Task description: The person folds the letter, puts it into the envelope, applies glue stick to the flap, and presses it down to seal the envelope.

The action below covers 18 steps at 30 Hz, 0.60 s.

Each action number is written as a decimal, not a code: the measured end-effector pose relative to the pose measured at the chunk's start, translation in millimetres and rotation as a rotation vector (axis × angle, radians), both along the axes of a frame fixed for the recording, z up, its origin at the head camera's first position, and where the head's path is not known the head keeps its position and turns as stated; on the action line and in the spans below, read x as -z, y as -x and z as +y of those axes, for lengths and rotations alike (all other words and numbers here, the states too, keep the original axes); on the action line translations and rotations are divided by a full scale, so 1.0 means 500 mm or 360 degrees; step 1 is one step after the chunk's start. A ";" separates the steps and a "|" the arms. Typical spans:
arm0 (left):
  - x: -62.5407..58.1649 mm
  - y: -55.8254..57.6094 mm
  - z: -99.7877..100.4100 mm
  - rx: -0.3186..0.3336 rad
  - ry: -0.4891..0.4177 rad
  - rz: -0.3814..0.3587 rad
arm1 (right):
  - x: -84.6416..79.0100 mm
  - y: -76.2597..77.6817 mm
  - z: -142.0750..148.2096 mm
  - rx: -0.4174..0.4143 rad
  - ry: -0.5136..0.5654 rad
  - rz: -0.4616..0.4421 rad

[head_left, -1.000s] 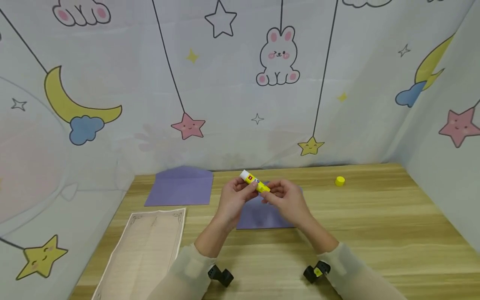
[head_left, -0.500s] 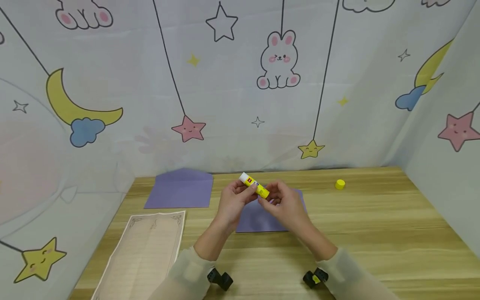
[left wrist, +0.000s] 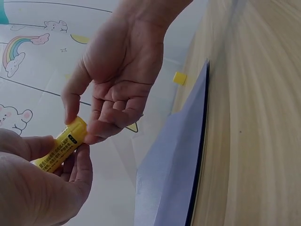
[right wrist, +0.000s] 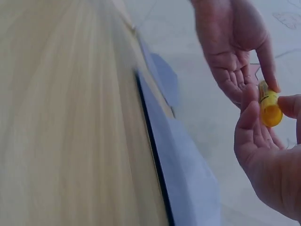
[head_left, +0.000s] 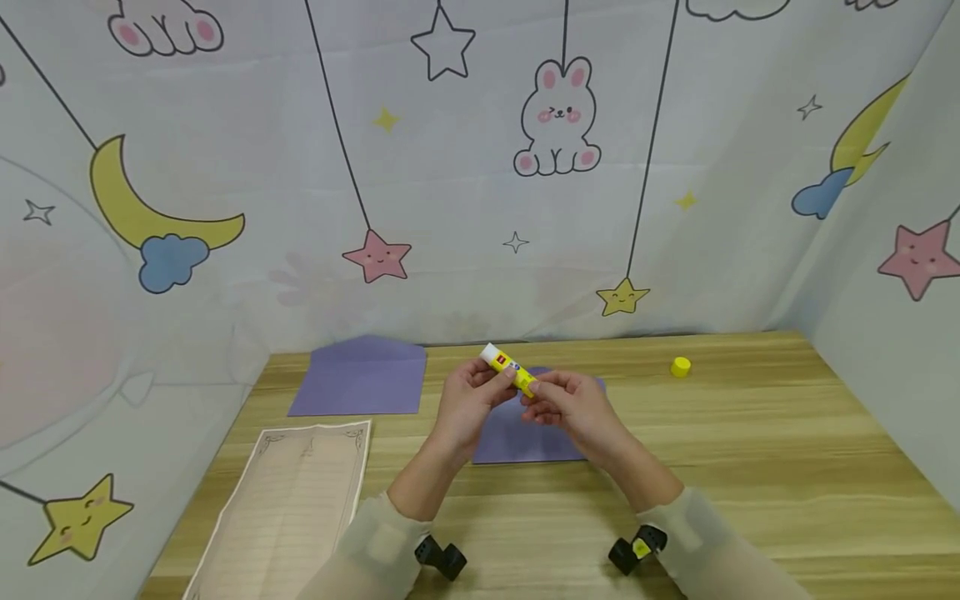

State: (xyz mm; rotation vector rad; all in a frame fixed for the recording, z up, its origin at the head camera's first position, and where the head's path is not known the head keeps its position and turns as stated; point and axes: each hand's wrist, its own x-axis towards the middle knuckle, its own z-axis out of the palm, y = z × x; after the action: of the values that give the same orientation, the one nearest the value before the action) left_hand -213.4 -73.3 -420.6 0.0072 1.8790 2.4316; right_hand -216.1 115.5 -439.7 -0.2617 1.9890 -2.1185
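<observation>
A yellow glue stick (head_left: 520,377) with a white tip is held slanted above the table, its cap off. My left hand (head_left: 468,404) grips its barrel between thumb and fingers. With thumb and fingertips my right hand (head_left: 583,412) pinches the lower end; the left wrist view shows this hand (left wrist: 120,70) meeting the yellow base (left wrist: 77,131). Beneath both hands lies a purple envelope (head_left: 517,439), partly hidden by them. The loose yellow cap (head_left: 680,367) stands apart at the back right of the table.
Another purple envelope (head_left: 363,385), its flap up, lies at the back left. In front of it is a sheet of bordered letter paper (head_left: 296,500). A printed curtain (head_left: 465,167) rises behind the wooden table (head_left: 772,467).
My right hand's fingers loosened slightly at the glue stick's lower end, then closed on it again with the thumb on top. The left hand keeps its hold in nearly the same place.
</observation>
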 end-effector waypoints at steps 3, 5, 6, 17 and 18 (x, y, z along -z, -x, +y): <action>0.001 0.001 -0.001 -0.0012 0.0010 -0.0001 | 0.001 -0.005 -0.004 0.0090 -0.0283 0.0333; 0.000 0.002 -0.001 -0.0027 0.0019 -0.0003 | 0.000 -0.010 -0.007 0.0177 -0.0489 0.0611; 0.001 0.002 -0.002 -0.0035 0.0021 -0.0005 | 0.000 -0.011 -0.009 0.0218 -0.0557 0.0725; -0.001 0.002 -0.003 -0.0015 0.0014 -0.0008 | -0.001 -0.004 -0.004 0.0141 -0.0277 0.0426; -0.002 0.002 -0.003 -0.0008 0.0017 -0.0003 | 0.000 -0.001 -0.001 0.0102 -0.0184 0.0296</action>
State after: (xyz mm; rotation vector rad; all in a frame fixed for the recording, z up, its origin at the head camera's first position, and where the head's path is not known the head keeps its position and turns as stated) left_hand -214.3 -74.7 -419.7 -0.0005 1.8935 2.4242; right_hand -215.7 114.8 -439.8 -0.3925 2.2438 -2.0744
